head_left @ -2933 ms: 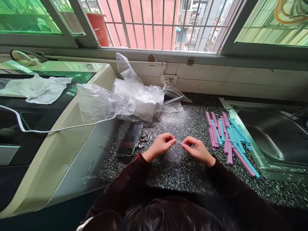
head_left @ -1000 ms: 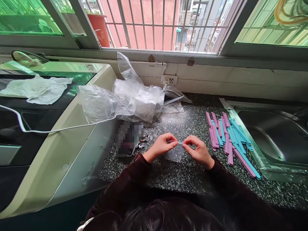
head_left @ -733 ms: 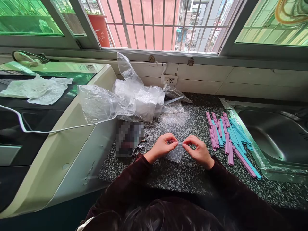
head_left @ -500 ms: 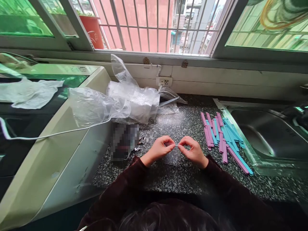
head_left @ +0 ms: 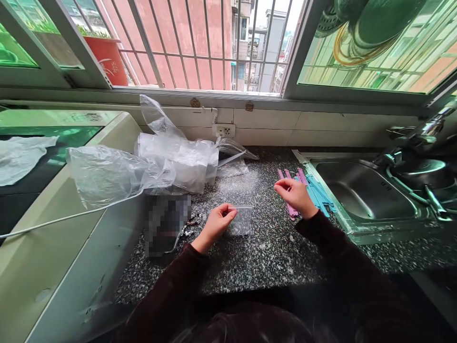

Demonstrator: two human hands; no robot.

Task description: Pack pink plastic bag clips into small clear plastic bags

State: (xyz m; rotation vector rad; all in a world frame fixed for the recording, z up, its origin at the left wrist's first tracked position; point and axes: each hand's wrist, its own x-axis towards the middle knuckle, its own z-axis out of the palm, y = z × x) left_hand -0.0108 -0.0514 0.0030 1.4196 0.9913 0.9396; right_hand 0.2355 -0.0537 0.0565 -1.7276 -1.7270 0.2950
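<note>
My left hand (head_left: 215, 226) pinches the upper left edge of a small clear plastic bag (head_left: 243, 222) between thumb and forefinger. The bag hangs low over the speckled counter, its top edge stretching to the right. Farther right, my right hand (head_left: 295, 196) is raised in front of a pile of long, narrow plastic strips, fingers curled and tips close together, with nothing visible between them. Pink strips (head_left: 290, 208) and blue strips (head_left: 319, 191) make up the pile, which looks like bag clips. My right hand and sleeve hide part of it.
Crumpled clear plastic bags (head_left: 178, 159) lie at the back left, with a white cable (head_left: 89, 211) running beside them. A blurred-out dark object (head_left: 166, 224) sits left of my left hand. A steel sink (head_left: 367, 195) borders the pile; a cream appliance (head_left: 64, 238) stands left.
My right hand has let go of the bag and moved right, to the strips. My left hand keeps its pinch on the bag. The camera view has turned right.
</note>
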